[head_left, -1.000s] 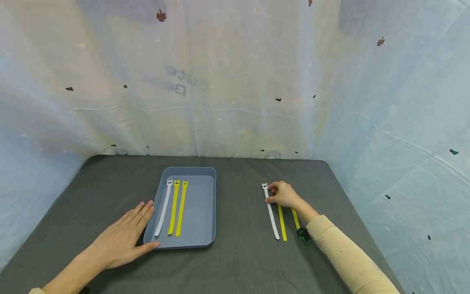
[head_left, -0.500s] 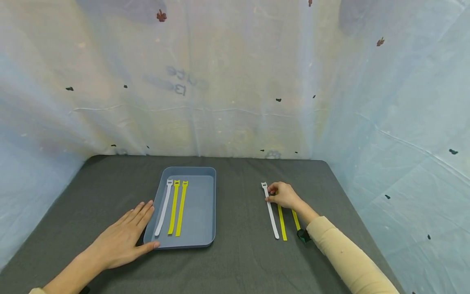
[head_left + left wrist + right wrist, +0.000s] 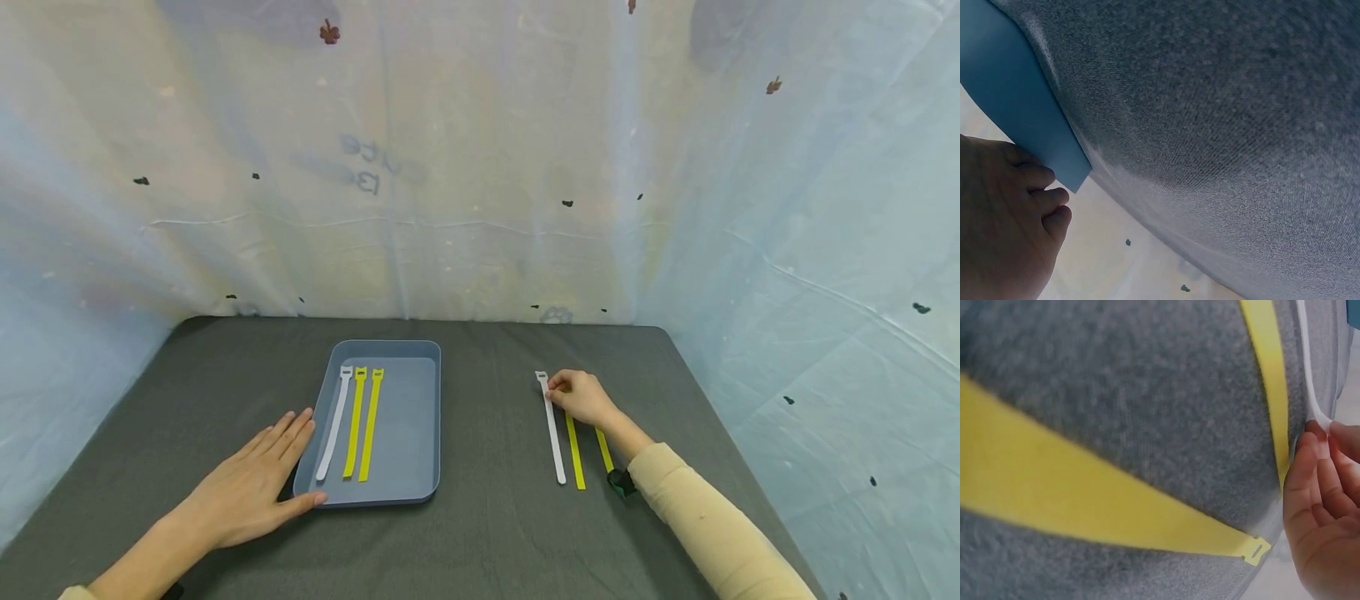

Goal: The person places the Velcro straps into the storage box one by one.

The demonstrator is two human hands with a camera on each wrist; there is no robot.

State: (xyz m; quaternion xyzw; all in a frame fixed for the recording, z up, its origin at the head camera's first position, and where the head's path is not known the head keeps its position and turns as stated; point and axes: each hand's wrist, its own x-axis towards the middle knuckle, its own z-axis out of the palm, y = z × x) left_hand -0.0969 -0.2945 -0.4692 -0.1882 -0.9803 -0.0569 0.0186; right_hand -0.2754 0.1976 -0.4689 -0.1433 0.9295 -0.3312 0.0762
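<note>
My right hand (image 3: 585,400) pinches a white hook-and-loop cable tie (image 3: 553,437) between thumb and fingers, just below its slotted head. In the right wrist view this white tie (image 3: 1305,356) bends up to the fingertips. Two yellow cable ties lie beside it: one (image 3: 576,454) close by, the other (image 3: 604,450) under the wrist, their upper parts hidden in the head view. My left hand (image 3: 251,483) rests with straight fingers against the left side of a blue-grey tray (image 3: 412,433). Inside the tray lie a white tie (image 3: 334,427) and two yellow ties (image 3: 355,425), side by side.
A dark grey cloth (image 3: 487,533) covers the table. Pale translucent sheeting (image 3: 465,167) hangs behind it and along both sides. A dark band (image 3: 621,482) sits at the right wrist.
My right thumb has moved up slightly toward the fingers, closing on the white tie. The tie's lower end has shifted a little left and up. The left hand and tray stay put.
</note>
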